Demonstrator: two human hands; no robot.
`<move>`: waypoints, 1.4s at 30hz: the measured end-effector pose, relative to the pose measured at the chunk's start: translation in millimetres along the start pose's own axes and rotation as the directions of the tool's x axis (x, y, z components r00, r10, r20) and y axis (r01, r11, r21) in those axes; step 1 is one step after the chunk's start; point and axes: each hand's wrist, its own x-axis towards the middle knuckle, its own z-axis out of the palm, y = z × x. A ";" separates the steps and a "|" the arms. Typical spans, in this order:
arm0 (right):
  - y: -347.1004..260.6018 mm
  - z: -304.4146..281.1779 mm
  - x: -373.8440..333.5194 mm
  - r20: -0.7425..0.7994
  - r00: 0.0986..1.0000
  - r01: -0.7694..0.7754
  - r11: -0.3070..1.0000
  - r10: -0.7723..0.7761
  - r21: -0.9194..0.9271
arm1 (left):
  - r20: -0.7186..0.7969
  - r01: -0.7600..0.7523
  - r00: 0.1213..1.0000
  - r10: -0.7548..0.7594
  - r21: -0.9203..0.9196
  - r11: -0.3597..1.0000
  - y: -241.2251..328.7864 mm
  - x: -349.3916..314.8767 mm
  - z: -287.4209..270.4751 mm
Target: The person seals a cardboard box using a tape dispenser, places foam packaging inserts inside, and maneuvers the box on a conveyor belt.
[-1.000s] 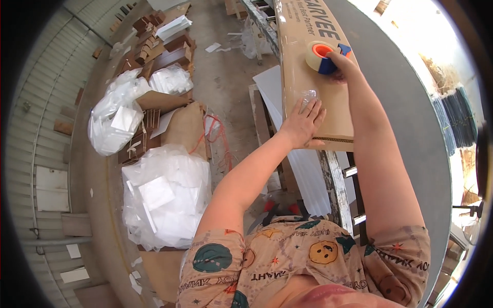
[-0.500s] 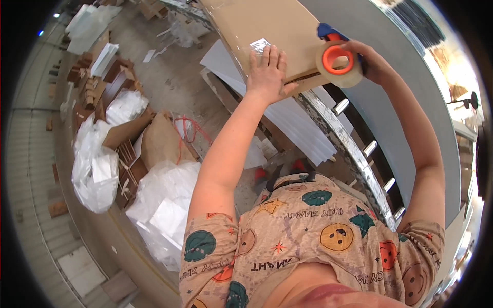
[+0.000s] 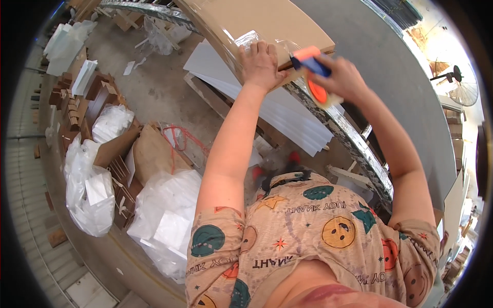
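Observation:
A flat brown cardboard box (image 3: 272, 20) lies across the top of the view on a metal-railed roller conveyor. My left hand (image 3: 262, 65) rests flat on its near left edge, fingers stretched out and thumb apart, next to a shiny strip of clear tape (image 3: 247, 38). In my right hand (image 3: 345, 78) is a tape dispenser (image 3: 314, 65) with a blue handle and an orange hub, held by the near end of the box. Its clear roll hangs beside the conveyor rail, partly hidden by the handle. Whether tape runs from the dispenser to the box is hard to make out.
The worn conveyor rail (image 3: 354, 146) curves down toward my right side. White corrugated sheets (image 3: 287, 113) lean below it. Clear plastic bags (image 3: 167, 220) and cardboard scraps (image 3: 115, 143) cover the floor at left. A grey surface (image 3: 405, 102) and a fan (image 3: 462, 84) are at right.
My right hand has swung the tape dispenser left and turned it, bringing its head to the box's near end with the roll lower. My left hand stays on the box.

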 end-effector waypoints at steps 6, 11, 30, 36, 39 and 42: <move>44.0 65.5 -49.9 -0.054 0.992 -0.121 0.974 0.113 -0.192 | -0.060 -0.136 0.989 0.137 0.017 0.991 18.1 15.1 0.3; 6.3 21.0 65.4 0.426 0.856 -0.236 0.954 0.295 -0.186 | 0.054 -0.500 0.866 0.497 0.125 0.857 -3.1 34.4 20.0; 251.1 -0.4 57.1 0.507 0.841 -0.504 -0.068 0.187 0.861 | 0.048 -0.400 0.907 0.419 -0.219 0.890 37.4 139.3 24.1; 289.9 4.5 167.4 0.449 0.887 -0.380 -0.382 0.107 0.842 | 0.087 -0.386 0.905 0.417 -0.248 0.889 34.4 150.9 21.1; 250.0 20.8 193.5 0.224 0.953 -0.211 0.084 -0.207 0.974 | 0.100 -0.376 0.902 0.420 -0.295 0.878 26.5 152.8 24.0; 230.0 -3.3 167.8 0.478 0.864 -0.442 0.213 -0.161 0.871 | 0.093 -0.383 0.902 0.422 -0.280 0.880 13.7 152.9 22.1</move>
